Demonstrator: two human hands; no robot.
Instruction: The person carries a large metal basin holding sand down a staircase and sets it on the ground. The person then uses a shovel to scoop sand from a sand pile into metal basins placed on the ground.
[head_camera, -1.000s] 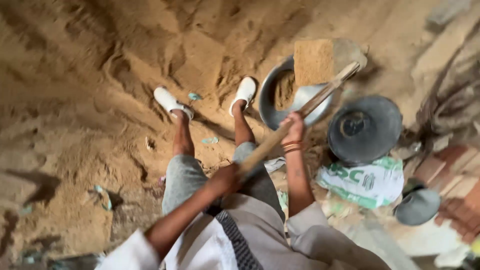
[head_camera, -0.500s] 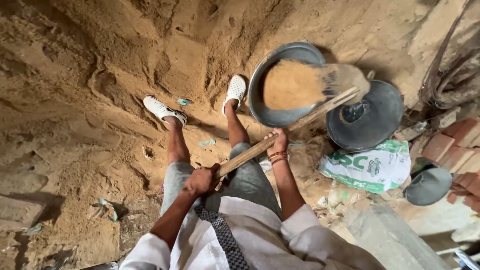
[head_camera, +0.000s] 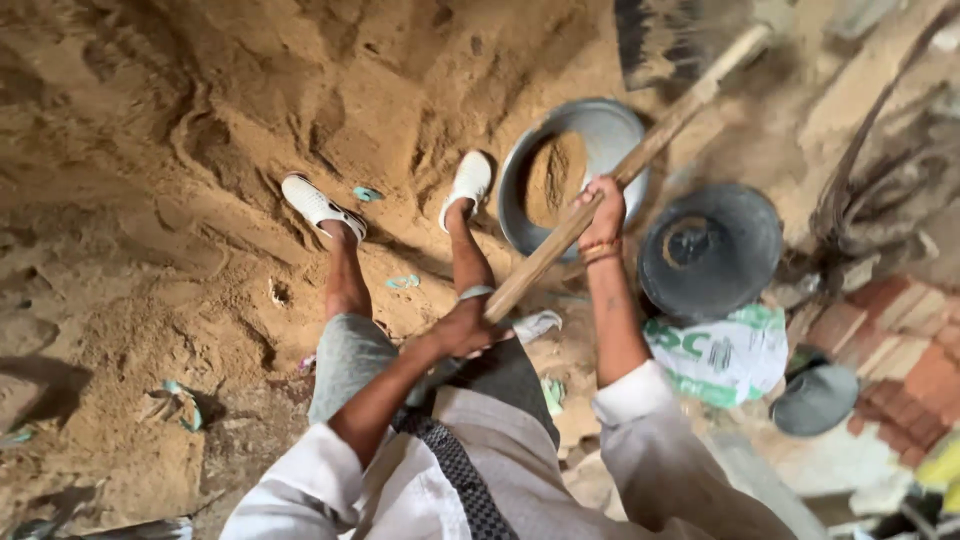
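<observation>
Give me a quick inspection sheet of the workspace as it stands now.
Surface: loose sandy ground, heaped and footprinted.
Job's things: shovel with a wooden handle, blade raised and blurred at top; metal basin on the ground holding a small heap of sand.
Clutter: upturned dark pan, white and green sack, small grey bowl, plastic scraps in the sand.
Hands: left hand grips the handle's lower end; right hand grips it higher up.
Cables: nothing seen.
Surroundings: bricks at right, dry branches above them.

Warm, dim light; motion blur top right; soft shadows; wide-angle edge distortion.
</observation>
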